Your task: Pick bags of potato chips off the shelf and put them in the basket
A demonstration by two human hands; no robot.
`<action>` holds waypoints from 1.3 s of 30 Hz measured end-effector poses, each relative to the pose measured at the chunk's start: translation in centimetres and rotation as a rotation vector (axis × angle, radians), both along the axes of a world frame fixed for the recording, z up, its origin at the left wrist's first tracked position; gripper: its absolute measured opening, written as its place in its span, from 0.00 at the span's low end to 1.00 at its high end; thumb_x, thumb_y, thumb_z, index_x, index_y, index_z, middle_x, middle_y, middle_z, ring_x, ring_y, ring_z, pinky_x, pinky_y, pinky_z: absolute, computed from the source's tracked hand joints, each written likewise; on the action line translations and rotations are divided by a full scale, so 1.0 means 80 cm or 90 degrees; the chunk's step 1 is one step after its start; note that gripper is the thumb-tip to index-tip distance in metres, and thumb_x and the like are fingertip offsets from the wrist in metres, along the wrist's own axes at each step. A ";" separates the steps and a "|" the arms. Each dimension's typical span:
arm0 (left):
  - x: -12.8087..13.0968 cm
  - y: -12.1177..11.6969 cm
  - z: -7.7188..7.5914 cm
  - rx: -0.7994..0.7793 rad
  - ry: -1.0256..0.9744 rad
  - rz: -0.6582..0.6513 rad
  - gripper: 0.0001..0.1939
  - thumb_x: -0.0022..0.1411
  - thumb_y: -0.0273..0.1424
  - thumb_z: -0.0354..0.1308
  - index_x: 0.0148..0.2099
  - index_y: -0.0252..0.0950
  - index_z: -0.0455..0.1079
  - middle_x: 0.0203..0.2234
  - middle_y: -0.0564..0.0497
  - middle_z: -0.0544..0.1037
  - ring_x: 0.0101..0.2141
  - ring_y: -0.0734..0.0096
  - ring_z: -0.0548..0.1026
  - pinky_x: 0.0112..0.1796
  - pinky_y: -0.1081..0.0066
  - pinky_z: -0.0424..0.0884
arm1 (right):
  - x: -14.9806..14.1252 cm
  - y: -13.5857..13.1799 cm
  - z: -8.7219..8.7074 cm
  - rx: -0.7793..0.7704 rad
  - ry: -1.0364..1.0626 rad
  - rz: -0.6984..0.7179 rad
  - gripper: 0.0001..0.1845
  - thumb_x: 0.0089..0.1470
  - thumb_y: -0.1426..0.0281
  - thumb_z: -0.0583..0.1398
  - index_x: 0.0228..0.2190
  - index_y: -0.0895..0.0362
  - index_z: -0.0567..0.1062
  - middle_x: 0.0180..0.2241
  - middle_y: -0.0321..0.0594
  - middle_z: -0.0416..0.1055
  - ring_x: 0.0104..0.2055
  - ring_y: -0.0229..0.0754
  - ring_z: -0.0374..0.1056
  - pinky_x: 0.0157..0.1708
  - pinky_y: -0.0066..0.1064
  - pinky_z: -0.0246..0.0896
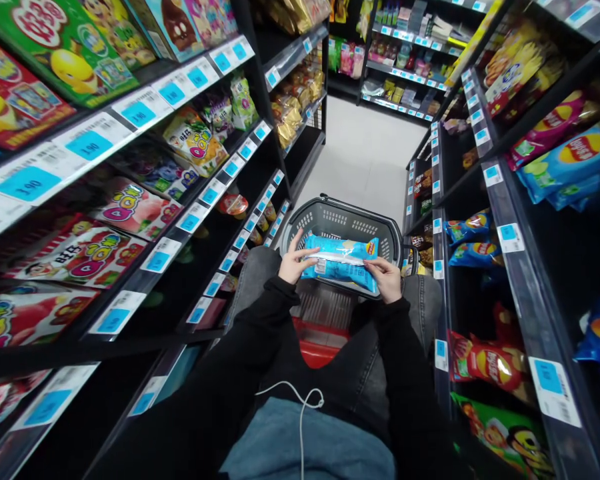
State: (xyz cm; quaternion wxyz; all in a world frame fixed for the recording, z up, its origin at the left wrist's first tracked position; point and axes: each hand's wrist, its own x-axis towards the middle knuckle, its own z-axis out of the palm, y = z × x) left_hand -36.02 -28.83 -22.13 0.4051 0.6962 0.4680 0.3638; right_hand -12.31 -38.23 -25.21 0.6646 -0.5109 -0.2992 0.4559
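Observation:
I hold a light blue chip bag [343, 262] crosswise in front of me with both hands. My left hand [294, 261] grips its left end, thumb on top and fingers curled round it. My right hand [386, 278] pinches its lower right edge. The bag hovers just above a grey plastic shopping basket [347, 223] that stands on the floor beyond my knees. Both my sleeves are black.
Black shelves line a narrow aisle: snack boxes and bags [135, 210] on the left, blue and red chip bags [485, 363] on the right, blue price tags along the edges. A red object [320, 343] lies by my legs. Pale floor [365, 157] runs ahead to further shelves.

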 end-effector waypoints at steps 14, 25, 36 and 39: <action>0.001 0.004 -0.013 0.021 0.057 0.017 0.20 0.48 0.49 0.63 0.28 0.35 0.78 0.49 0.43 0.67 0.53 0.52 0.67 0.57 0.52 0.62 | -0.006 0.017 -0.017 -0.100 -0.141 0.023 0.16 0.44 0.56 0.62 0.20 0.57 0.69 0.21 0.32 0.63 0.26 0.36 0.58 0.29 0.28 0.53; 0.011 -0.006 0.019 0.401 0.309 -0.316 0.13 0.64 0.34 0.52 0.48 0.36 0.73 0.49 0.45 0.76 0.57 0.61 0.66 0.57 0.53 0.63 | -0.013 0.022 -0.025 -0.087 -0.175 0.162 0.18 0.43 0.54 0.59 0.19 0.55 0.63 0.21 0.34 0.61 0.28 0.40 0.58 0.33 0.31 0.52; 0.027 -0.021 0.026 0.237 0.310 -0.294 0.15 0.64 0.37 0.51 0.34 0.36 0.75 0.32 0.46 0.80 0.37 0.65 0.77 0.45 0.62 0.71 | -0.009 0.019 -0.024 -0.067 -0.156 0.219 0.15 0.44 0.57 0.60 0.21 0.56 0.67 0.23 0.34 0.64 0.31 0.41 0.60 0.36 0.32 0.55; 0.028 -0.020 0.022 0.186 0.273 -0.273 0.17 0.64 0.40 0.51 0.31 0.35 0.74 0.27 0.48 0.78 0.32 0.66 0.75 0.40 0.64 0.72 | -0.009 0.018 -0.028 -0.086 -0.141 0.210 0.15 0.43 0.57 0.61 0.21 0.57 0.67 0.23 0.34 0.64 0.30 0.40 0.60 0.36 0.33 0.55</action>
